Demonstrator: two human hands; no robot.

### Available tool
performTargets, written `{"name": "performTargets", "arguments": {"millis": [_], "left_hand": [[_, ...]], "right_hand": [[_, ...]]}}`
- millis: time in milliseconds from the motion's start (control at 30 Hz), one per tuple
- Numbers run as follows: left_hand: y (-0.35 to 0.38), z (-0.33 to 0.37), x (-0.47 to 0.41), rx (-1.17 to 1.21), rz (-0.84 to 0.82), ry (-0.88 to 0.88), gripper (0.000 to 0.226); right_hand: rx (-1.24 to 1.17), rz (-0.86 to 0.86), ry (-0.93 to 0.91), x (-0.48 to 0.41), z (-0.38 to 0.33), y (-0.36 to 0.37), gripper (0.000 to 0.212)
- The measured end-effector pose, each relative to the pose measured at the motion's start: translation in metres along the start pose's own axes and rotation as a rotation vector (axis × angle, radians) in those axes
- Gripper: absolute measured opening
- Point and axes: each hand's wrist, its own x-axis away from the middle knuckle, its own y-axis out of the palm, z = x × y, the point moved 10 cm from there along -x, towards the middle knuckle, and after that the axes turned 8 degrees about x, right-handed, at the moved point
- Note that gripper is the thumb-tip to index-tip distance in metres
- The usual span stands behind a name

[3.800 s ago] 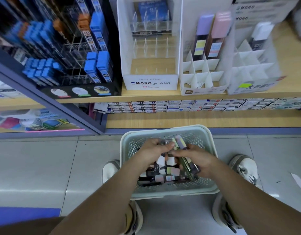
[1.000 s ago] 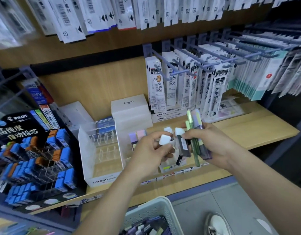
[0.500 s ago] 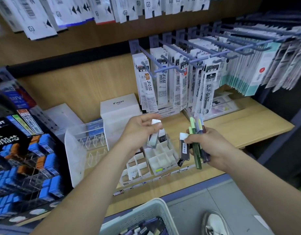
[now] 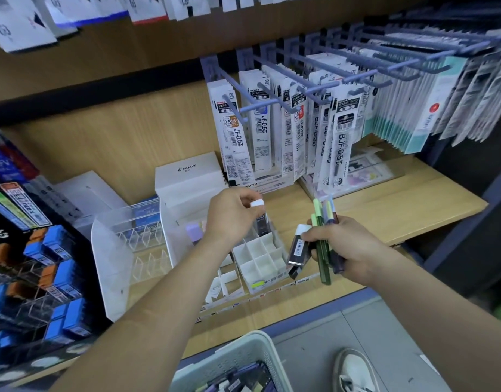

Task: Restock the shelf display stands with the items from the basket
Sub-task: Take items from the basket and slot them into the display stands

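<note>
Head view: left hand pinches white-capped dark case over white gridded stand, rear cells; right hand grips mixed cases, green, purple, dark. Basket holds more.

I read the white grid stand as open from above (back row sits under the left hand). Behind it, hanging refill packs and the PILOT box block. Left of it is the clear acrylic stand; right of it, bare shelf.

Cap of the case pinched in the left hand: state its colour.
White cap on a dark case, clearest in the head view.
</note>
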Motion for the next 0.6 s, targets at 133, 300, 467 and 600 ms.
{"name": "performTargets", "arguments": {"millis": [133,300,467,600], "left_hand": [[0.010,0.006,0.000,-0.198,-0.045,0.094,0.014],[0.023,0.007,-0.001,-0.414,-0.086,0.191,0.024],[0.029,0.005,0.002,-0.499,-0.106,0.231,0.014],[0.019,0.012,0.007,-0.368,-0.066,0.220,0.010]], "right_hand": [[0.008,0.000,-0.011,0.000,-0.003,-0.002,0.019],[0.031,0.002,-0.013,0.002,-0.003,-0.003,0.022],[0.021,-0.018,-0.028,0.002,-0.008,-0.001,0.033],[-0.018,-0.080,-0.013,0.010,-0.011,0.009,0.033]]}}
